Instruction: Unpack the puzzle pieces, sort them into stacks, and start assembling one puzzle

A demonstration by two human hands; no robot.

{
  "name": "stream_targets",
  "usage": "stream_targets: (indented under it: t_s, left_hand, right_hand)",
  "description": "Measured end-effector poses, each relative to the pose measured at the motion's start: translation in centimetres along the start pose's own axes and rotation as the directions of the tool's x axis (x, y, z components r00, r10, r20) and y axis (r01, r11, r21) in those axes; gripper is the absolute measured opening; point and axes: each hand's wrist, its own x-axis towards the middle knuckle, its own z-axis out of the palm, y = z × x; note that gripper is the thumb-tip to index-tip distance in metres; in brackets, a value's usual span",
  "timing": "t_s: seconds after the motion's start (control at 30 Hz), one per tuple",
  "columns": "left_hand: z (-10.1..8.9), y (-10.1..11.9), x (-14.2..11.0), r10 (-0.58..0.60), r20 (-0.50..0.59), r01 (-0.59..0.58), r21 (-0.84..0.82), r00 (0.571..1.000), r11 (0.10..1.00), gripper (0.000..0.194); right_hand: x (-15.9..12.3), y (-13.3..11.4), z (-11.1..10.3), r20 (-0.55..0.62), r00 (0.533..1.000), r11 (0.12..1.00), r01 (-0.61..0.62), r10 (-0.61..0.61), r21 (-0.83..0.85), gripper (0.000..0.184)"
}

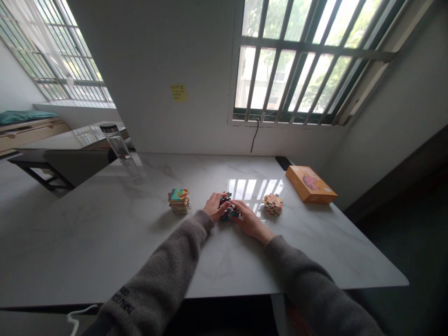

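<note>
Both my hands meet at the middle of a white marble table (pixel 105 242). My left hand (pixel 214 206) and my right hand (pixel 248 218) close their fingers around a small cluster of colourful puzzle pieces (pixel 228 209) lying on the tabletop. A neat stack of puzzle pieces (pixel 179 200) stands to the left of my hands. Another, looser stack of pieces (pixel 273 204) sits to the right. Grey knitted sleeves cover both forearms.
An orange puzzle box (pixel 311 185) lies flat at the right rear of the table. A clear water bottle (pixel 120 148) with a dark cap stands at the left rear. A black cable (pixel 255 135) hangs below the barred window. A yellow sticky note (pixel 178 92) is on the wall.
</note>
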Motion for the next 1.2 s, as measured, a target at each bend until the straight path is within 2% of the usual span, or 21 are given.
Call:
stream_targets:
  t_s: [0.1, 0.2, 0.3, 0.4, 0.53, 0.6, 0.67, 0.8, 0.93, 1.07, 1.13, 1.2]
  left_hand:
    - [-0.1, -0.7, 0.2, 0.016, 0.024, -0.014, -0.082, 1.0, 0.997, 0.04]
    - [-0.3, -0.9, 0.2, 0.024, 0.026, -0.022, -0.1, 0.999, 0.995, 0.039]
    - [-0.4, -0.5, 0.3, -0.016, 0.011, 0.017, -0.107, 1.0, 0.994, 0.037]
    - [-0.5, -0.1, 0.3, -0.104, 0.015, 0.105, -0.133, 0.994, 0.986, 0.037]
    - [-0.5, 0.1, 0.6, -0.182, 0.017, 0.182, -0.163, 0.983, 0.97, 0.039]
    - [-0.5, 0.1, 0.7, -0.2, -0.013, 0.198, -0.108, 0.98, 0.974, 0.041]
    - [-0.6, 0.2, 0.7, -0.18, -0.038, 0.181, 0.019, 0.983, 0.983, 0.044]
    - [-0.6, 0.6, 0.8, -0.103, -0.001, 0.099, 0.266, 0.995, 0.959, 0.052]
    - [-0.4, 0.6, 0.8, -0.083, 0.02, 0.071, 0.346, 0.996, 0.936, 0.056]
    - [-0.3, 0.5, 0.3, -0.022, 0.042, 0.005, 0.365, 0.999, 0.931, 0.059]
    - [-0.6, 0.9, -0.2, -0.004, 0.037, -0.01, 0.371, 0.999, 0.929, 0.06]
    - [-1.2, 1.9, -0.9, 0.037, 0.003, -0.036, 0.371, 0.999, 0.928, 0.062]
  right_hand:
    - [0.1, 0.0, 0.1, -0.019, 1.0, 1.0, -0.01, 0.01, 0.002, 0.056]
    - [0.1, 0.0, 0.2, -0.047, 0.998, 0.997, -0.054, 0.051, -0.057, 0.064]
    - [0.3, -0.3, 0.2, -0.031, 0.999, 0.995, -0.043, 0.04, -0.094, 0.071]
    - [0.5, -0.8, 0.2, -0.004, 0.999, 0.993, -0.054, 0.054, -0.104, 0.066]
    - [0.3, -1.0, 0.2, -0.017, 0.993, 0.986, -0.114, 0.113, -0.119, 0.049]
    - [0.1, -0.8, 0.0, -0.006, 0.987, 0.985, -0.164, 0.164, -0.051, 0.045]
    - [-0.2, -0.5, -0.4, 0.02, 0.975, 0.973, -0.222, 0.221, 0.064, 0.045]
    - [-0.6, -0.4, -1.3, 0.01, 0.964, 0.947, -0.261, 0.264, 0.188, 0.046]
    - [-0.9, -0.4, -2.0, -0.023, 0.962, 0.95, -0.263, 0.271, 0.169, 0.059]
    - [-1.0, 0.0, -1.8, -0.048, 0.963, 0.964, -0.264, 0.265, 0.041, 0.061]
    - [-1.1, 0.2, -1.7, -0.074, 0.962, 0.964, -0.265, 0.262, -0.027, 0.065]
    - [-1.1, 0.0, -1.7, -0.074, 0.96, 0.962, -0.272, 0.271, -0.009, 0.069]
